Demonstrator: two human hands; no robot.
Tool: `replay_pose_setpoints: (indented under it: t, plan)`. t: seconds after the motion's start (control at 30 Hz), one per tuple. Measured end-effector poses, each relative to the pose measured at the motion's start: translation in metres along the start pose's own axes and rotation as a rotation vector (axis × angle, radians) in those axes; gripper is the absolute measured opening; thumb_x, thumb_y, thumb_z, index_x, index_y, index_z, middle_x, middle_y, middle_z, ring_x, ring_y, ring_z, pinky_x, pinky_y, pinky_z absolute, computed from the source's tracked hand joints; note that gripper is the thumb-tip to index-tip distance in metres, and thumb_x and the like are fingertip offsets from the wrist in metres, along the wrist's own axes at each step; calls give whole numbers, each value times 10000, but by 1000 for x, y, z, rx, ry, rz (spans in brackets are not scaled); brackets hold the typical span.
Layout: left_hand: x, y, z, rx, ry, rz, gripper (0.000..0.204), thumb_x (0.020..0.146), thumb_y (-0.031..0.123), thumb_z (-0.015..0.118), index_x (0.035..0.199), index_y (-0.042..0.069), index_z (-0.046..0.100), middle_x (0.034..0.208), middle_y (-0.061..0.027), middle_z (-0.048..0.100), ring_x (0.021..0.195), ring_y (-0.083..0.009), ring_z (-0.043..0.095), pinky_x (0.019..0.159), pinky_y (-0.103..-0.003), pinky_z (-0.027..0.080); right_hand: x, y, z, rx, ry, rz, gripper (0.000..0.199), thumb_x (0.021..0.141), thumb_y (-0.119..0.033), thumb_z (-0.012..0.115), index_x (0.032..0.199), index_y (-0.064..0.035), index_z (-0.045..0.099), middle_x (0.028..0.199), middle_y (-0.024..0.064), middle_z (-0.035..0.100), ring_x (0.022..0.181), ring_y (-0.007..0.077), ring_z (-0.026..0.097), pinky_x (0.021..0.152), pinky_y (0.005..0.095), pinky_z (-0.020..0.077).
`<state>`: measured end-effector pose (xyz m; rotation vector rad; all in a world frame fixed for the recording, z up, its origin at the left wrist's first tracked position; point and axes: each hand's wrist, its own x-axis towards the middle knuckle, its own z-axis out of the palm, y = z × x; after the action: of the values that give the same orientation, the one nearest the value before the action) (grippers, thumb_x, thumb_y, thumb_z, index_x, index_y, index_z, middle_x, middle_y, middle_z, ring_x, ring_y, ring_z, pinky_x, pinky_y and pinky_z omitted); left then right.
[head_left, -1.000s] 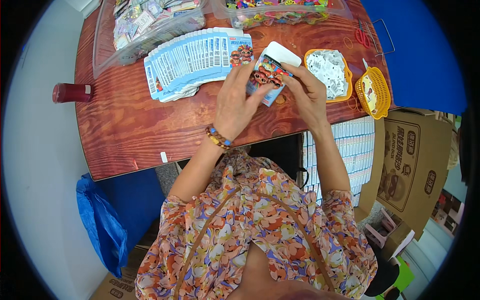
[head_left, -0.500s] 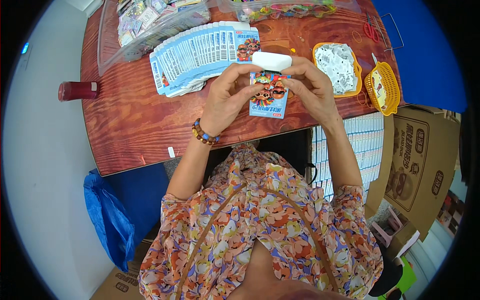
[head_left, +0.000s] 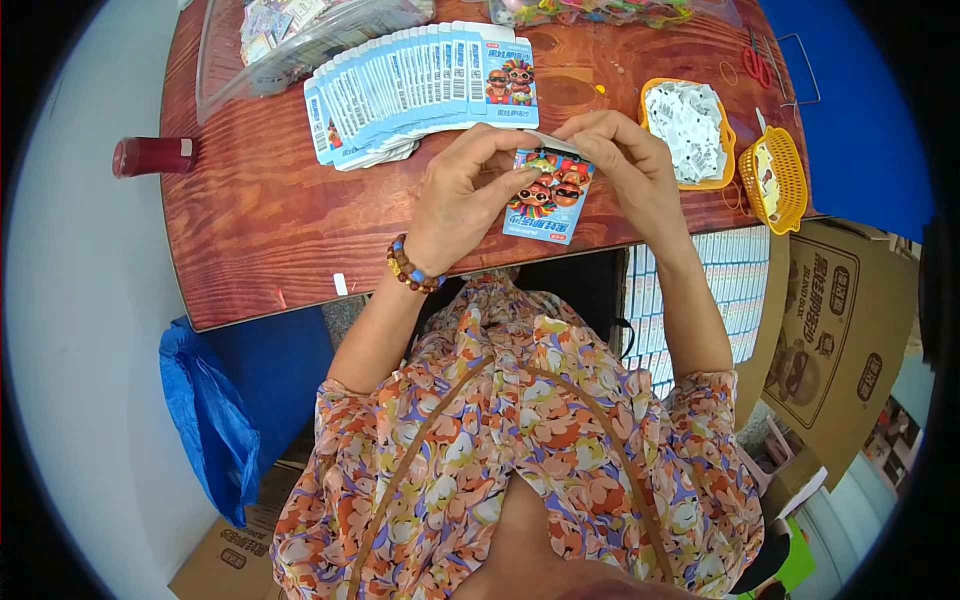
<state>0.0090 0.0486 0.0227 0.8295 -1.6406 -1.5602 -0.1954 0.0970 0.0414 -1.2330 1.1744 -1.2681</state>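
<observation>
A small blue cardboard box (head_left: 545,205) with cartoon figures on its face is held over the table's near edge. My left hand (head_left: 468,190) grips its left side, thumb on the printed front and fingers behind the top. My right hand (head_left: 630,165) pinches the white top flap (head_left: 553,142) at the right corner. That flap is bent over toward the dark opening slot. Just beyond my hands lies a fanned row of flat blue-and-white boxes (head_left: 420,85) of the same kind.
A yellow tray (head_left: 728,150) of small white packets and a yellow basket (head_left: 792,190) stand on the right. Red scissors (head_left: 757,68) lie behind them. Clear bins (head_left: 225,90) line the back; a red jar (head_left: 150,157) lies far left. Packed boxes (head_left: 700,290) fill a carton below.
The top flap stood upright earlier and is now folded down toward the opening. My right thumb has moved off the box front up to the flap. The view has shifted slightly.
</observation>
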Motion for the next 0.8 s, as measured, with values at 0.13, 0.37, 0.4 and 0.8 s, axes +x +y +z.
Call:
replay_pose_setpoints:
  t: [0.13, 0.37, 0.4, 0.8]
  plan:
    - [-4, 0, -1, 45, -10, -12, 259, 859, 47, 707, 1110, 5, 658, 991, -52, 629, 838, -129, 655, 740, -258, 534, 3, -7, -9, 48, -120, 163, 110, 954, -104, 613, 962, -1, 651, 1063, 77, 679, 948, 92, 618, 815, 240, 501]
    - [-6, -2, 0, -62, 16, -36, 399, 828, 60, 745, 1163, 33, 528, 935, -54, 647, 828, -125, 658, 725, -275, 534, 8, -14, -10, -83, -212, 267, 221, 921, -65, 639, 1117, 23, 690, 970, 54, 723, 870, 78, 654, 774, 231, 521]
    - [-5, -2, -1, -62, 19, -38, 399, 828, 60, 745, 1163, 33, 528, 935, -54, 647, 828, -125, 658, 725, -275, 534, 9, -15, -9, -132, -210, 268, 245, 915, -65, 649, 1141, 17, 694, 942, 50, 729, 854, 75, 656, 758, 230, 526]
    - [-6, -12, 0, 42, -14, -80, 444, 826, 68, 739, 1191, 47, 488, 937, -89, 656, 841, -154, 677, 715, -291, 546, 2, -23, -4, -663, -282, -57, 240, 893, -45, 650, 1122, 16, 686, 979, 112, 738, 843, 144, 692, 754, 269, 549]
